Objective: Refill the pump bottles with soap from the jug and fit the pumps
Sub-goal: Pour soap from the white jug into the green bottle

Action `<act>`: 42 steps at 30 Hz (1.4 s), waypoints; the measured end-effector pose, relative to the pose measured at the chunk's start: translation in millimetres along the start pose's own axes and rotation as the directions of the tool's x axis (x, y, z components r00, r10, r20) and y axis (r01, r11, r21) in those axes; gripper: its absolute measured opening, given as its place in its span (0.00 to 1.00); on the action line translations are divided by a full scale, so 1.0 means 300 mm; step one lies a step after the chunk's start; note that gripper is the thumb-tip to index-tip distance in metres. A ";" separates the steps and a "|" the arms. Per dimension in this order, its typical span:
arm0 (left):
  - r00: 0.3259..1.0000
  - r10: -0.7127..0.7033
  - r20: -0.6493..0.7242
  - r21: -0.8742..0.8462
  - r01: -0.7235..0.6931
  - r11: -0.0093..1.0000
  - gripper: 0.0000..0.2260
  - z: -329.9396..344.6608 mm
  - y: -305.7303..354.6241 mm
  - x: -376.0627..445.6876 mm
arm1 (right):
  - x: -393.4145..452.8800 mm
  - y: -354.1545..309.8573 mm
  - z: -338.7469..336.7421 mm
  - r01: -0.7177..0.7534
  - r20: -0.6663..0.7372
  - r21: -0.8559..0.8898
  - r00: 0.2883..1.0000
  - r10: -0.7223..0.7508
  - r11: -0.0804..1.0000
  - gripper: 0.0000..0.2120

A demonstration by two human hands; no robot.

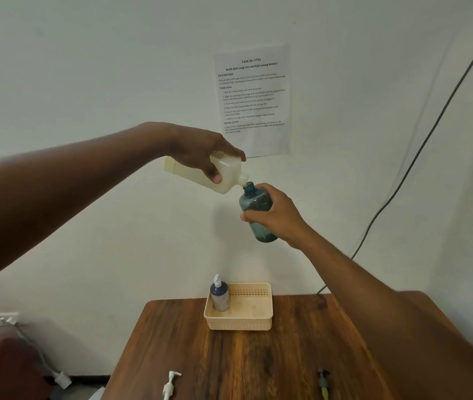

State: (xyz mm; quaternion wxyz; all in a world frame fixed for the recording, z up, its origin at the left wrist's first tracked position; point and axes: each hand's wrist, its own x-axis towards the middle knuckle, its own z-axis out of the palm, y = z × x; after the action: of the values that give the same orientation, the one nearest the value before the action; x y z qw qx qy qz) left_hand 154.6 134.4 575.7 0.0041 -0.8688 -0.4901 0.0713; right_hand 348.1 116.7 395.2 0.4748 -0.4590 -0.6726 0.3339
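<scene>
The left hand [200, 151] grips a cream, translucent plastic jug [215, 174] from above, fingers and thumb wrapped round its body, its long axis tipped down toward the right so the spout meets the open mouth of the teal, see-through plastic bottle [257, 210]. The right hand [272, 215] clasps that bottle round its middle, holding it high in the air and leaning its neck left toward the jug. The pour turns on this mouth-to-mouth line; whether soap is flowing cannot be told. Below, on the brown wooden table [258, 362], a dark blue bottle with its pump fitted [219, 295] stands in the left corner of a beige slotted basket [241, 321]. A loose white pump [170, 385] lies at the near edge, to the left, probably the next piece needed.
</scene>
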 end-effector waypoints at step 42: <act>1.000 0.011 -0.011 -0.039 -0.011 0.999 0.32 -0.012 -0.019 -0.013 | 0.015 0.001 0.015 0.009 -0.005 0.059 1.000 -0.008 0.998 0.26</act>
State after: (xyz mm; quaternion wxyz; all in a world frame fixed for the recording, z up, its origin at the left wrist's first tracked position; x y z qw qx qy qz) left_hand 148.2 134.2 580.1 -0.0106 -0.8718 -0.4864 0.0573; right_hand 343.5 121.1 395.0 0.4913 -0.4427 -0.6632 0.3505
